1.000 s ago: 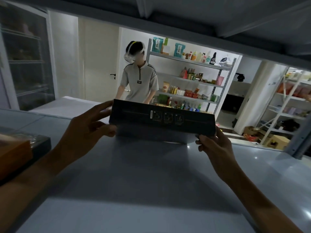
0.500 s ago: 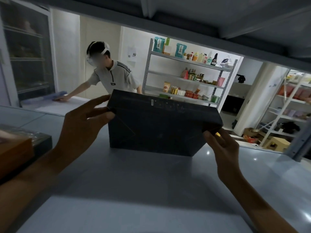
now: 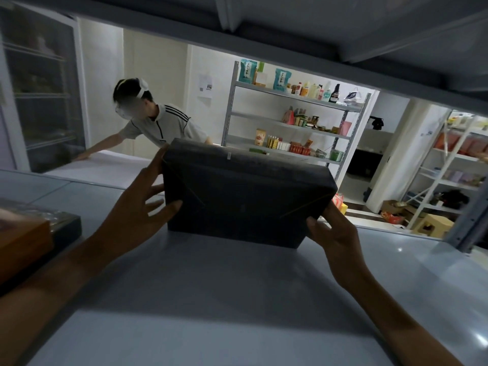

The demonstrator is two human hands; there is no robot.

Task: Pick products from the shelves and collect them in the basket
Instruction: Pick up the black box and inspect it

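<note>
A large black box (image 3: 243, 196) stands tilted on the grey shelf board (image 3: 211, 299), its broad dark face towards me. My left hand (image 3: 132, 215) is at the box's left end, fingers spread and straight against it and the thumb lying on the front face. My right hand (image 3: 335, 233) grips the lower right corner, with the thumb on the front and the fingers curled under and behind. No basket is in view.
An orange-brown box on a dark tray (image 3: 23, 241) lies at the shelf's left edge. The shelf above (image 3: 290, 27) hangs low overhead. Beyond, another person (image 3: 158, 125) leans over a white table, and a metal rack of products (image 3: 290, 122) stands behind.
The black box has tipped up, so its broad face now shows, and it has come closer to me. My left fingers have spread out. The person behind has leaned to the left.
</note>
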